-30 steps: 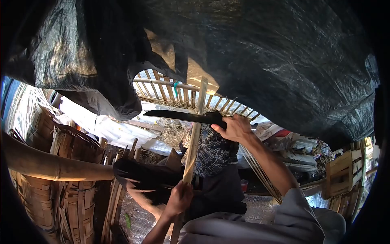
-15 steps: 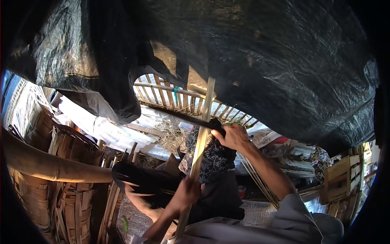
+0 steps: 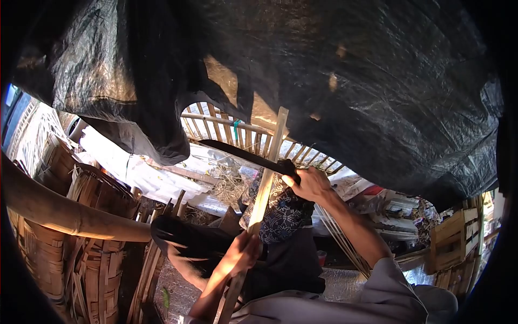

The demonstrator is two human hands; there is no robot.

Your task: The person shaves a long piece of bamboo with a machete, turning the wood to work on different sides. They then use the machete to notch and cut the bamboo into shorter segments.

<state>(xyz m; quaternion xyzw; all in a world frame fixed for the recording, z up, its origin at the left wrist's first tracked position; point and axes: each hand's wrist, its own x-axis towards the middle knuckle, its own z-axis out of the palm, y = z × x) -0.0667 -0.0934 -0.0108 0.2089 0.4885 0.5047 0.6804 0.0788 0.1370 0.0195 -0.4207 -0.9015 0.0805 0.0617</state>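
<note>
Tarp: black sheet fills my upper view.
Bamboo slat: upright, tilted further right than 1 s ago.
Machete: blade now angled against the slat.
Right hand: grip clenched on machete handle.
Left hand: grip wrapped around slat's lower part.

Black tarp overhead; woven baskets, apparently bamboo, left; wooden crate right.

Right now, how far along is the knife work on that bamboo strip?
Done: thin bamboo slivers lean beside the right arm, and woven bamboo baskets stand at left. In hand: the left hand grips the pale upright bamboo strip; the right hand holds the long dark knife across it. Left: cut progress isn't visible.
</note>
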